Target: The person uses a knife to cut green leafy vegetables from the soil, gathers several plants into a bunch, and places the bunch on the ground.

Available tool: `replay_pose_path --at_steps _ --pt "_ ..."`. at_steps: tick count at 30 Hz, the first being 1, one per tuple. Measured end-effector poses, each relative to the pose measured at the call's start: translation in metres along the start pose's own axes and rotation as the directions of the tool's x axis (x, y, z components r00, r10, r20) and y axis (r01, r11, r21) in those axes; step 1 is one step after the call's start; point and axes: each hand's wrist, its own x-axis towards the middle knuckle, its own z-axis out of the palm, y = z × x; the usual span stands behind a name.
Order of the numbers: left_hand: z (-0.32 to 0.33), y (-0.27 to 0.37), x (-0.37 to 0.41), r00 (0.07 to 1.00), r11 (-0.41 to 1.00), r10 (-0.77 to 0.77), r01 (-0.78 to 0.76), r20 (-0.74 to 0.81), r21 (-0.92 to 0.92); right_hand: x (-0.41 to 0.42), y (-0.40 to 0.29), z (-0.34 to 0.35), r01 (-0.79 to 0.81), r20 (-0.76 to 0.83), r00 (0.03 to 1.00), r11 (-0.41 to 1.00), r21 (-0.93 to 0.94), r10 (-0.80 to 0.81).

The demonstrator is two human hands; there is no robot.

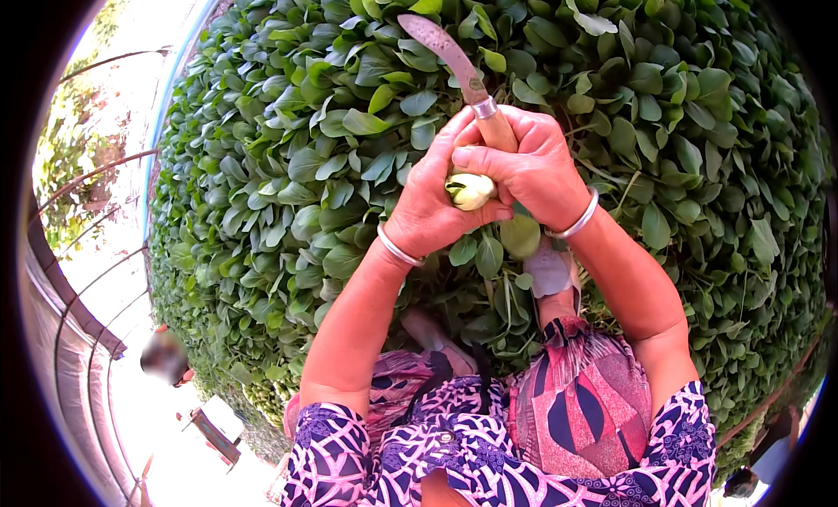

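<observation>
My right hand [540,147] grips the wooden handle [496,128] of a curved harvesting knife. Its rust-spotted blade [452,55] points up and to the left, away from me, above the crop. My left hand [425,196] is wrapped around a leafy green vegetable, whose pale cut base [473,191] faces up towards me. Both hands meet in front of my chest, and the right thumb lies just above the vegetable's base. Most of the vegetable is hidden by the hands. A yellowish leaf [520,236] shows below them; whether it belongs to that plant is unclear.
Dense leafy greens [314,160] surround me on nearly every side. One covered foot [548,271] stands among the plants. Tunnel hoops [91,176] curve along the left. At lower left are another person [165,357] and a box-like object [216,435]. Someone [742,482] is partly visible at lower right.
</observation>
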Motion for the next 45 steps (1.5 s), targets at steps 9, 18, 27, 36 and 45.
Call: replay_pose_path --at_steps 9,18,27,36,45 --pt "-0.025 -0.087 -0.020 0.989 0.473 -0.148 0.058 0.015 0.879 0.012 0.108 -0.043 -0.118 -0.093 0.993 0.662 -0.740 0.073" --pt "-0.029 -0.118 -0.062 0.995 0.367 -0.100 0.062 -0.026 0.928 -0.011 0.149 -0.054 -0.277 -0.169 0.934 0.340 -0.899 0.315" --pt "-0.037 -0.119 -0.062 0.956 0.562 -0.248 0.274 -0.157 0.780 -0.021 0.142 -0.038 -0.124 -0.066 0.983 0.348 -0.929 0.172" --pt "-0.039 -0.124 -0.056 0.928 0.532 -0.335 0.328 -0.161 0.781 -0.002 0.152 -0.047 -0.394 -0.223 0.838 0.269 -0.879 0.498" --pt "-0.045 -0.131 -0.036 0.854 0.502 -0.496 0.429 -0.156 0.751 0.008 0.173 -0.054 -0.414 -0.177 0.806 0.323 -0.851 0.565"
